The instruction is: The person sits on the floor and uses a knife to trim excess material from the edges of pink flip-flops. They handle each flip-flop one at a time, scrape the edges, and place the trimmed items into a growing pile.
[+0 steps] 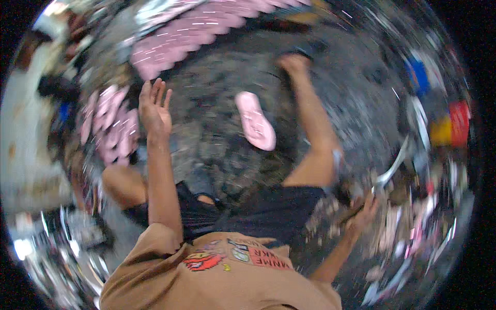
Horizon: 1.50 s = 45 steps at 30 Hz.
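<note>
Seemingly midway, one flat pink foam sandal sole lay alone on the floor; left of it the left hand was spread wide, empty, near pink piles; right hand blurred, its grip unclear.

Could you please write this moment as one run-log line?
left hand: open, raised, empty | right hand: low among blurred clutter, grip unclear | pink sandal sole: apart from both hands | view: motion-blurred
</note>
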Each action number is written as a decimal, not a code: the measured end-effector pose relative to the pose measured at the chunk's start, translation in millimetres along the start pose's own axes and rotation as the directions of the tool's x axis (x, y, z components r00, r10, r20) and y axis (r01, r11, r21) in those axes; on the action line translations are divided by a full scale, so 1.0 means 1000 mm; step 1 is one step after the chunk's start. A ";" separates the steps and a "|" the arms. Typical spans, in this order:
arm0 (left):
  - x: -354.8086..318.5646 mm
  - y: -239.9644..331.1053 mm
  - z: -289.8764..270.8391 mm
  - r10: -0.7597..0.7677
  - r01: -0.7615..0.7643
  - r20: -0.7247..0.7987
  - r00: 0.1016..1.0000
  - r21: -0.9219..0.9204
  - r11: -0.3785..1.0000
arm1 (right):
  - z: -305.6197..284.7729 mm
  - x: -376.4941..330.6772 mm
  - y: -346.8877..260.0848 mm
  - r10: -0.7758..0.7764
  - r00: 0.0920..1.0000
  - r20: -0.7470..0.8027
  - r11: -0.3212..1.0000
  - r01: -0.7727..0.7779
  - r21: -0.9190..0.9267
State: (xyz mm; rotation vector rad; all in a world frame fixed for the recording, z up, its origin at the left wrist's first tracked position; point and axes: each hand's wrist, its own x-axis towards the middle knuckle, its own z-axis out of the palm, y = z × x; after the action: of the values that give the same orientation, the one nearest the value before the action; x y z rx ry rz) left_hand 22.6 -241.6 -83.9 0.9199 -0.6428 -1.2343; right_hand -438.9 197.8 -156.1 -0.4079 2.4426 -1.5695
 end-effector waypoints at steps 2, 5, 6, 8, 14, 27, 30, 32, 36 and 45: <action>0.008 -0.094 0.024 -0.180 -0.053 0.339 0.923 0.577 0.815 | -0.028 0.002 0.016 0.063 0.998 -0.026 0.981 -0.057 0.187; 0.004 -0.207 0.025 -0.367 -0.843 0.858 0.359 0.467 0.267 | -0.027 0.009 0.063 0.182 0.974 -0.133 0.909 -0.115 0.400; -0.010 -0.227 0.033 -0.455 -0.942 0.867 0.204 0.301 0.149 | -0.024 0.009 0.083 0.112 0.973 -0.201 0.956 -0.050 0.289; 0.008 -0.253 0.009 -0.550 -0.982 0.833 -0.067 -0.152 -0.110 | 0.004 0.012 0.098 0.212 0.975 -0.060 0.885 -0.166 0.436; -0.022 -0.240 0.053 -0.771 -0.999 0.635 -0.034 -0.039 0.012 | -0.020 -0.063 0.147 0.113 0.956 -0.271 0.985 -0.144 -0.098; 0.001 -0.170 -0.024 -0.734 -0.726 0.455 0.504 0.684 -0.074 | -0.036 -0.086 0.156 0.225 0.921 -0.317 0.963 -0.260 -0.074; -0.021 -0.137 -0.015 -0.783 -0.408 0.245 0.572 0.913 -0.012 | -0.088 -0.132 0.159 0.358 0.795 -0.489 0.932 -0.335 0.137; -0.038 -0.129 -0.028 -0.776 -0.160 0.089 0.624 0.987 -0.015 | -0.083 -0.095 0.137 0.078 0.849 -0.523 0.949 -0.223 -0.221; -0.089 -0.120 -0.007 -0.773 0.253 0.099 0.627 0.912 0.322 | -0.058 -0.014 0.115 -0.179 0.888 -0.424 0.813 -0.110 -0.572; -0.183 0.000 0.063 -0.485 0.323 0.325 0.812 0.443 0.837 | 0.000 -0.153 0.054 -0.102 0.995 0.018 0.851 0.097 -0.516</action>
State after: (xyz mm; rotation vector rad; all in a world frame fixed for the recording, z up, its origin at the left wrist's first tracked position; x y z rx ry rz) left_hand -72.9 -78.6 -40.6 1.1528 -1.0936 -1.7761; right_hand -301.3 270.9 -201.8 -0.6196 2.8725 -0.9128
